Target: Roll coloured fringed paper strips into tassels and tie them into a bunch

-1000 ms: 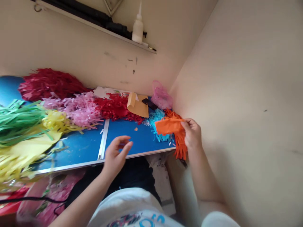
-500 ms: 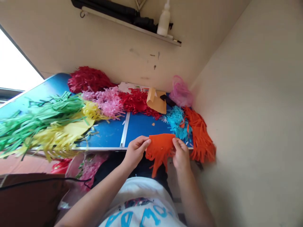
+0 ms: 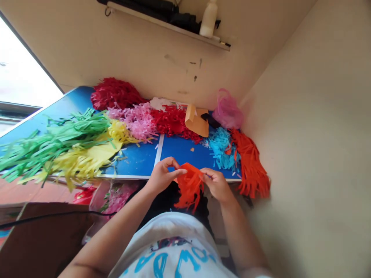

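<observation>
An orange fringed paper strip hangs between my hands over the table's front edge, its cut fringe pointing down. My left hand pinches its upper left part between thumb and fingers. At the upper right corner, my right hand pinches the strip with its fingertips. The top band is bent and folded between the two hands. Right of them, an orange fringed pile drapes over the table's corner beside a light-blue fringed pile.
On the blue table lie green, yellow, pink and red fringed paper. A brown envelope and a pink plastic bag lie at the back. A shelf above holds a white bottle. A cardboard box stands lower left.
The orange strip was stretched flat between both hands; its top band is now bent and narrower. My right hand has moved left, closer to my left hand. The view has shifted slightly.
</observation>
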`<state>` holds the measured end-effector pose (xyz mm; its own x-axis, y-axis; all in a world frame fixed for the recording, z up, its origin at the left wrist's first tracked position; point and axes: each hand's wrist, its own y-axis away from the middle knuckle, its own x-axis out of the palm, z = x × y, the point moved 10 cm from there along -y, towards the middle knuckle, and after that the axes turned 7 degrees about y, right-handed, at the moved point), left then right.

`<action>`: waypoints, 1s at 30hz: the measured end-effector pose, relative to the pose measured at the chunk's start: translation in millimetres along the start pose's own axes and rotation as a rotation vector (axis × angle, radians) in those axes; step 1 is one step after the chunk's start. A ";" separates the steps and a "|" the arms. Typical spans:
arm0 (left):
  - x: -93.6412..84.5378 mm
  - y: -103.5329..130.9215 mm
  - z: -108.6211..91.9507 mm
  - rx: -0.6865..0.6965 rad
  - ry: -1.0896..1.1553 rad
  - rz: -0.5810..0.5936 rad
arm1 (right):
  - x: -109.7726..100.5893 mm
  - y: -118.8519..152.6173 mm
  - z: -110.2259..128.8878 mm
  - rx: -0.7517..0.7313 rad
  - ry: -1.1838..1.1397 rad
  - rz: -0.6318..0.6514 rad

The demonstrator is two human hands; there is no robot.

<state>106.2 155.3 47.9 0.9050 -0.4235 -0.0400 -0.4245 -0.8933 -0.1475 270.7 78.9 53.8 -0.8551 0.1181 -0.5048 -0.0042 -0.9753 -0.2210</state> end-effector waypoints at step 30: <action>23.9 9.4 73.6 -0.505 0.428 -0.015 | -13.5 20.4 -6.0 -0.081 0.760 -0.350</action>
<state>125.8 147.8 -27.2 0.8647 -0.3399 0.3697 -0.4666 -0.8161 0.3410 285.3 58.6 51.1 -0.2293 0.5336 -0.8140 -0.1422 -0.8457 -0.5143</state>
